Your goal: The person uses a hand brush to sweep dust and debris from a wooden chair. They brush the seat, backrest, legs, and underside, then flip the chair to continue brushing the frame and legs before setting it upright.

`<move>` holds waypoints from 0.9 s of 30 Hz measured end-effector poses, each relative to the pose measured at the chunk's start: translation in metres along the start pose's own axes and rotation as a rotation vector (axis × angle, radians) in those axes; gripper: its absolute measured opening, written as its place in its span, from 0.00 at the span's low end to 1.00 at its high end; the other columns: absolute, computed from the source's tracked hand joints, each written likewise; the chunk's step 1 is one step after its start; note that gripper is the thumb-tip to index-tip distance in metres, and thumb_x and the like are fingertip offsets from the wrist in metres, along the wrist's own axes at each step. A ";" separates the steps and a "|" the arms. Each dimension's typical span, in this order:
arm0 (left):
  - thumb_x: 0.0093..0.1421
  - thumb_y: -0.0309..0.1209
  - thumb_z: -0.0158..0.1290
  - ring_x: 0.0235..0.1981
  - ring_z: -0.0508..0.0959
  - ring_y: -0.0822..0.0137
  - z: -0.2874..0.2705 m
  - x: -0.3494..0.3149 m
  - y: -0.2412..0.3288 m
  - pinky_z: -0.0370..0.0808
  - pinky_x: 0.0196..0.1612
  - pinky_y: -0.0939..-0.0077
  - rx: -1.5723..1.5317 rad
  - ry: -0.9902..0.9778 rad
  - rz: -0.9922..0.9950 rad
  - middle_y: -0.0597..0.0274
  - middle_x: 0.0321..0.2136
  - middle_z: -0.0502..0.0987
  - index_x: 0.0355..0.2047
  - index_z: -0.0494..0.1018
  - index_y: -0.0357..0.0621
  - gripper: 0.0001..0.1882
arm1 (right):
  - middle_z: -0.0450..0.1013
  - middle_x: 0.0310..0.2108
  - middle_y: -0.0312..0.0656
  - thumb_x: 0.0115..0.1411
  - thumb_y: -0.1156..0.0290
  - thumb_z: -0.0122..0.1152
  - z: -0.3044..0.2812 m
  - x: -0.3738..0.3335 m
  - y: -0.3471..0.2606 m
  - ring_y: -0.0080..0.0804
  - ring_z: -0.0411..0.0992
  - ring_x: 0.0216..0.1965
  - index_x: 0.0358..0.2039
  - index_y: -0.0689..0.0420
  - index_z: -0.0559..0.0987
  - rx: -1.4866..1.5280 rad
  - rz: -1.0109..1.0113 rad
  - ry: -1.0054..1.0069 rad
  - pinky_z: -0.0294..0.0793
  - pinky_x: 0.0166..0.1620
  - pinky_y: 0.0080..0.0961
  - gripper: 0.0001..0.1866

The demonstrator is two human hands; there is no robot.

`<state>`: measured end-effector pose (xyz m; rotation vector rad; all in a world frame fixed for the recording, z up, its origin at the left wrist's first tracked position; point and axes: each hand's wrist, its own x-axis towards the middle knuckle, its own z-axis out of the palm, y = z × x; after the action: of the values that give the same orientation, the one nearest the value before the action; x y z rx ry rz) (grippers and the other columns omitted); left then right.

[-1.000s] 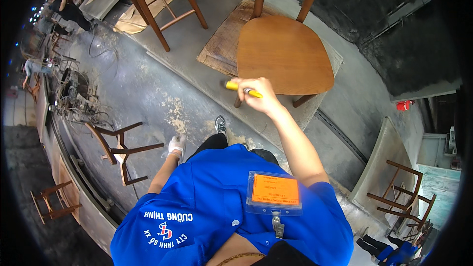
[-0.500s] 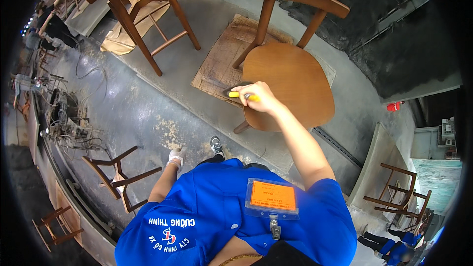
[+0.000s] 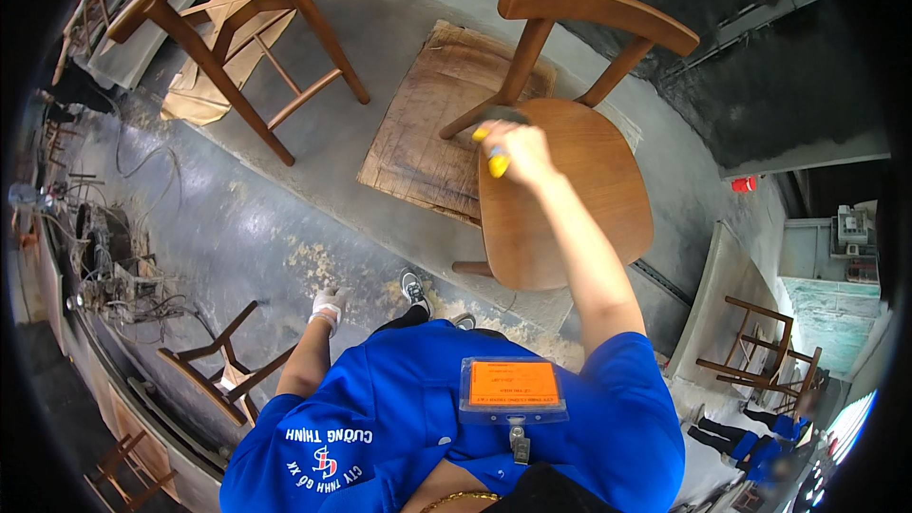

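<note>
A brown wooden chair [image 3: 579,204] with a rounded seat and curved backrest stands in front of me, over a worn brown sheet [image 3: 418,123]. My right hand [image 3: 522,154] is closed round a yellow-handled tool [image 3: 498,164] with a dark, flat-looking head, blurred by motion. It is at the seat's far left edge, near the foot of a backrest post; whether the head touches the wood I cannot tell. My left hand [image 3: 329,306], in a white glove, hangs low at my left, away from the chair, its fingers apart and holding nothing.
A second brown chair frame [image 3: 218,57] stands at the far left beside brown paper [image 3: 204,95]. A small frame [image 3: 228,366] lies near my left arm. Cables and machinery [image 3: 114,275] crowd the left. More frames [image 3: 765,347] and people [image 3: 760,446] are at the right.
My right hand has moved away from me along the seat's left edge with the yellow-handled tool, toward the backrest. The whole view has shifted slightly; my left hand stays low.
</note>
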<state>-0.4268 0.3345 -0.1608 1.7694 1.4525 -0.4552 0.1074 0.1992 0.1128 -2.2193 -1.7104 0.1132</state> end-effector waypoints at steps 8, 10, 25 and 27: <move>0.67 0.44 0.58 0.25 0.78 0.69 -0.004 0.039 -0.039 0.74 0.30 0.70 -0.308 0.003 -0.111 0.62 0.25 0.81 0.40 0.82 0.37 0.20 | 0.83 0.43 0.41 0.51 0.84 0.68 0.021 -0.041 0.084 0.28 0.79 0.38 0.22 0.52 0.76 1.245 0.769 0.230 0.79 0.37 0.27 0.12; 0.66 0.44 0.59 0.23 0.76 0.71 -0.013 0.040 -0.028 0.72 0.28 0.71 -0.356 0.000 -0.049 0.64 0.24 0.79 0.40 0.81 0.38 0.19 | 0.81 0.36 0.37 0.53 0.86 0.63 0.001 -0.058 0.139 0.28 0.78 0.34 0.22 0.51 0.75 1.063 0.978 0.419 0.78 0.33 0.29 0.13; 0.65 0.40 0.61 0.21 0.73 0.75 -0.031 0.010 -0.036 0.68 0.25 0.76 -0.535 -0.009 -0.178 0.68 0.21 0.77 0.38 0.81 0.36 0.16 | 0.77 0.22 0.33 0.51 0.83 0.62 -0.049 -0.072 0.165 0.22 0.75 0.29 0.19 0.53 0.80 0.525 0.893 0.426 0.75 0.36 0.27 0.09; 0.65 0.45 0.59 0.23 0.75 0.71 -0.031 0.010 -0.047 0.72 0.28 0.72 -0.441 -0.014 -0.144 0.65 0.23 0.78 0.41 0.82 0.36 0.21 | 0.80 0.21 0.41 0.52 0.79 0.63 -0.051 -0.090 0.179 0.34 0.81 0.28 0.21 0.49 0.82 -0.142 0.798 0.498 0.79 0.33 0.34 0.08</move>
<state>-0.4741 0.3662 -0.1645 1.3163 1.5379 -0.1976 0.2615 0.0632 0.0925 -2.6086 -0.5439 -0.3537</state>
